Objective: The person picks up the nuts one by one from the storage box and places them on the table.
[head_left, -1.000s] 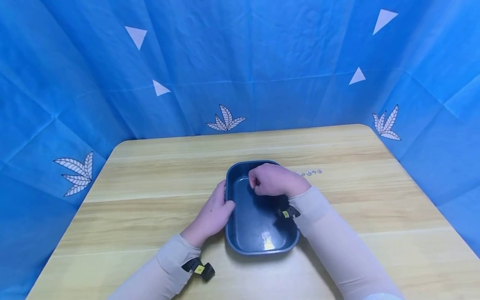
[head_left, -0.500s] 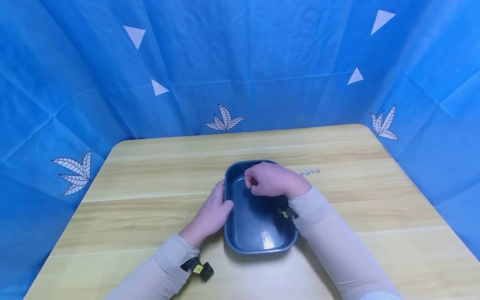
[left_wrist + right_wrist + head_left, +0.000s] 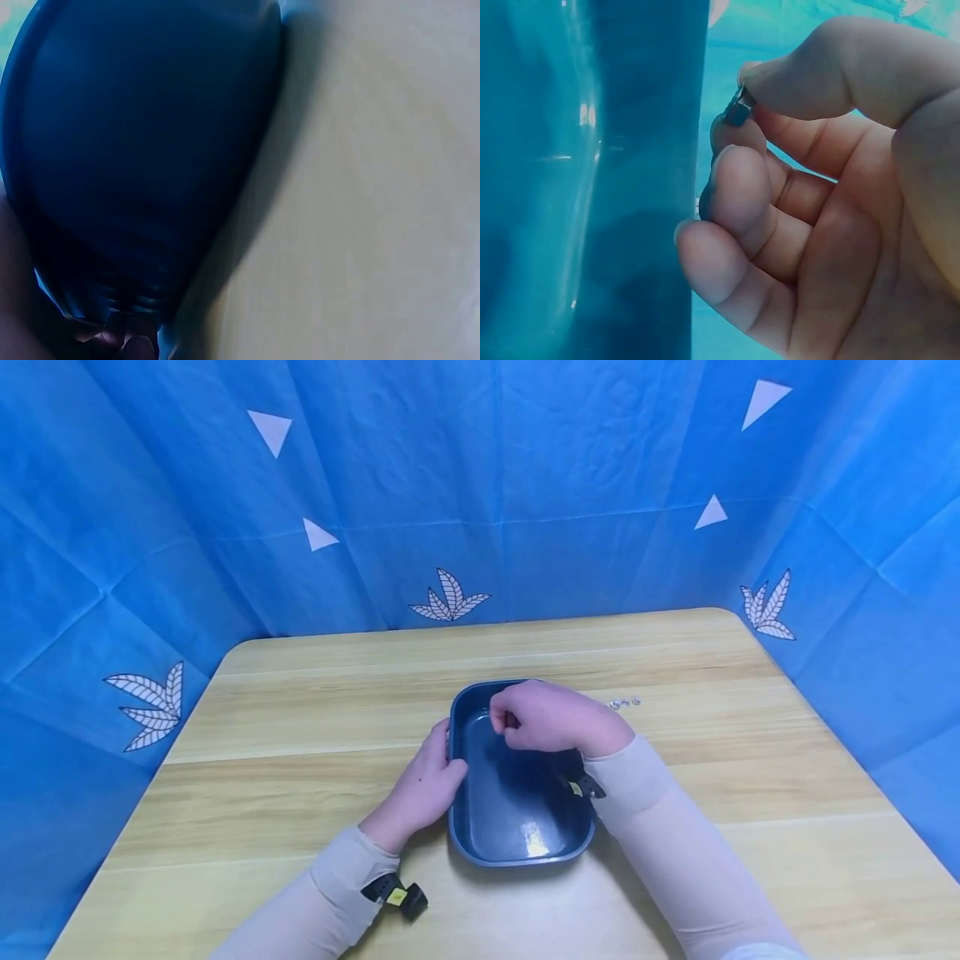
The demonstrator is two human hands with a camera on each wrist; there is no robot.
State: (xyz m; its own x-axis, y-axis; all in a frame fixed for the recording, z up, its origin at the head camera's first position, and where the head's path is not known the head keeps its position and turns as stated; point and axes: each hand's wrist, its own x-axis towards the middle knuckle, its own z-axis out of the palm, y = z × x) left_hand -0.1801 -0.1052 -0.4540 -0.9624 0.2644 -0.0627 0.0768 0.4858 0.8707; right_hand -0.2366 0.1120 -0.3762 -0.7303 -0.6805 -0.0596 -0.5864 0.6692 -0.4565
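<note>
A deep dark-blue rectangular tray point(image 3: 517, 827) with rounded corners lies in front of me in the head view. My left hand point(image 3: 423, 781) grips its left wall, thumb over the rim and fingers outside. In the left wrist view those fingertips point(image 3: 135, 341) press near the tray's end of the picture. Above the tray's far half is my right hand point(image 3: 551, 718), its fingers curled. The right wrist view shows thumb and index finger pinching a small shiny metal piece point(image 3: 739, 111), with a flat edge and blocky body like a nut; the other fingers curl below it.
Just right of my right hand, several small shiny pieces point(image 3: 625, 703) lie in a row on the wooden table point(image 3: 315, 710); the hand and forearm may hide more. A blue curtain point(image 3: 495, 468) with white triangles and leaves hangs behind and at both sides.
My right hand shifted slightly left, then slightly right, and now covers more of the row of small pieces. The left hand keeps its grip on the tray.
</note>
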